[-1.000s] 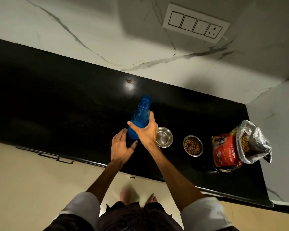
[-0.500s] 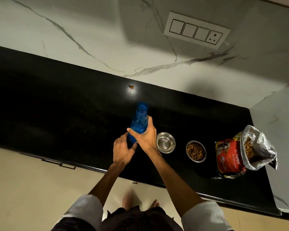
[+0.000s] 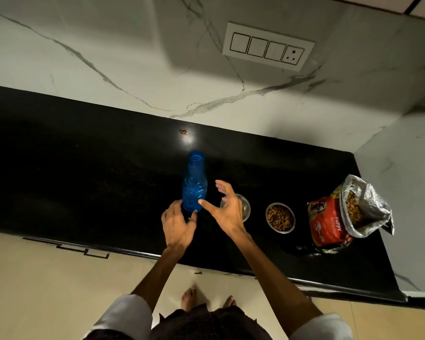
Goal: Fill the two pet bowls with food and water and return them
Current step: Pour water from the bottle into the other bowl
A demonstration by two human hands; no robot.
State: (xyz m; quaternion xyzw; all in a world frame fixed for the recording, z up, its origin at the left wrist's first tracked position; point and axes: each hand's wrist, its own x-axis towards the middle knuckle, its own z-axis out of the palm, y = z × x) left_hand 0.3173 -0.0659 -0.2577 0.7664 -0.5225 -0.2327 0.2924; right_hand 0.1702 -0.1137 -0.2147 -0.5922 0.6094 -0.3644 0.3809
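Note:
A blue plastic water bottle (image 3: 194, 190) stands upright on the black counter (image 3: 84, 168), its mouth uncapped. My right hand (image 3: 227, 209) hovers just right of it with fingers spread, off the bottle. My left hand (image 3: 177, 227) sits low at the bottle's base, fingers loosely bent and thumb by the bottom edge; I see nothing held in it. A steel bowl (image 3: 246, 207) is partly hidden behind my right hand. A second steel bowl (image 3: 280, 217), full of brown kibble, stands to its right.
An open red and silver puppy food bag (image 3: 339, 217) stands at the counter's right end near the side wall. One stray kibble (image 3: 183, 131) lies by the marble back wall. A switch panel (image 3: 268, 46) is on the wall. Cabinet handle (image 3: 84, 250) sits below the counter edge.
My right hand, which gripped the blue bottle, has let go and opened to its right. The bottle now stands upright on the counter. My left hand stayed by its base.

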